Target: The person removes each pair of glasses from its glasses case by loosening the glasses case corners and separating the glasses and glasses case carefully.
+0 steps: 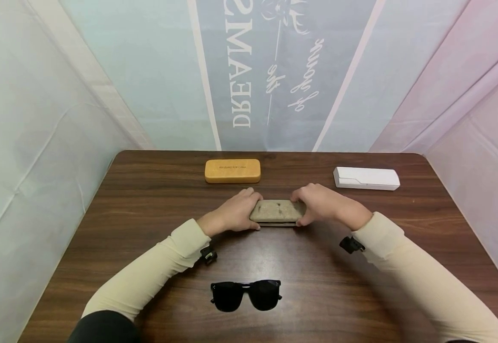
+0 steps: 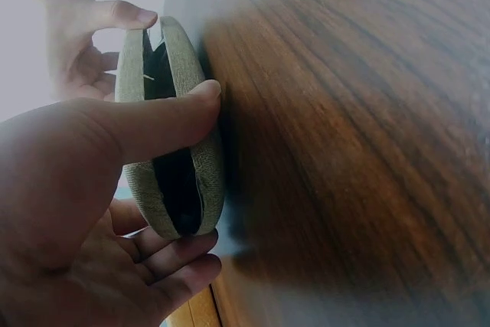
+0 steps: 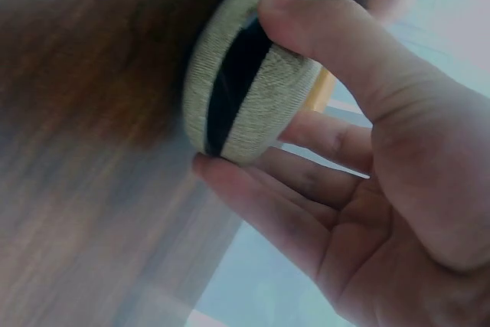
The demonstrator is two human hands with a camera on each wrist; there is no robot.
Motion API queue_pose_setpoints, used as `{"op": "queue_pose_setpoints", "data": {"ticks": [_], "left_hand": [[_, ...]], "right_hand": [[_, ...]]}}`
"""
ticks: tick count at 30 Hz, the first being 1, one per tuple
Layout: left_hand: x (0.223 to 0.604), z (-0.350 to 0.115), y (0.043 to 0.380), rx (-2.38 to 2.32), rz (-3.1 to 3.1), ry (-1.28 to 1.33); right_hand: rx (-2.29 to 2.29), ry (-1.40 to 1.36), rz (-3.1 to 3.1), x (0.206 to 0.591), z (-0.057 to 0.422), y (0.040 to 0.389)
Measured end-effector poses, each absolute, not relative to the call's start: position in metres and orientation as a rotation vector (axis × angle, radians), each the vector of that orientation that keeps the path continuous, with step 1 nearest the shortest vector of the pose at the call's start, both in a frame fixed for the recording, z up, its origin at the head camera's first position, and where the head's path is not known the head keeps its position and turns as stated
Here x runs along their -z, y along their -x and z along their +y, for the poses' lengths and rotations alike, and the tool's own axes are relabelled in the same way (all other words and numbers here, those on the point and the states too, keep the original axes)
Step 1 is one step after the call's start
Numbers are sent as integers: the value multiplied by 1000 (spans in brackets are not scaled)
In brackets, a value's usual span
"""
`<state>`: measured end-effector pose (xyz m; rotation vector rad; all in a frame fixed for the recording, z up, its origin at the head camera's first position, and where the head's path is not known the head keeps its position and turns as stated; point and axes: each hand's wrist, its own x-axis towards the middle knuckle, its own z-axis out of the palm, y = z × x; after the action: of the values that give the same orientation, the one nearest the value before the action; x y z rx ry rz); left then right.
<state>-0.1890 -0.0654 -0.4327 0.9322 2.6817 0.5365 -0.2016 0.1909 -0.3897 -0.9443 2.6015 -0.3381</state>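
Sunglasses [image 1: 264, 295] are lying nearest, on the wood table [image 1: 154, 195]. Gray case [image 1: 276, 210] is being held at mid-table beyond them, slightly ajar, dark gap facing the near side; can't tell if it's touching the wood. Left hand [image 1: 237, 213] is clamping its left end, right hand [image 1: 319, 205] its right end, thumbs [image 2: 168, 124] lying over the gap. Yellow case [image 1: 233, 171] is lying farther back, slightly left; white case [image 1: 366, 178] is lying back right, apart from the right hand.

Both arms [image 1: 146, 269] reach forward; left grip [image 1: 238, 212] and right grip [image 1: 317, 205] face inward, fingers [image 3: 264, 203], partly hidden, apparently curled.
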Motion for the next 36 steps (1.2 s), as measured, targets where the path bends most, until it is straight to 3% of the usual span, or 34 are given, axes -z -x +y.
{"op": "queue_pose_setpoints", "data": {"ticks": [36], "left_hand": [[434,-64,189,-583,2663,-847]], "right_hand": [[296,817,2311,374,187,239]]}}
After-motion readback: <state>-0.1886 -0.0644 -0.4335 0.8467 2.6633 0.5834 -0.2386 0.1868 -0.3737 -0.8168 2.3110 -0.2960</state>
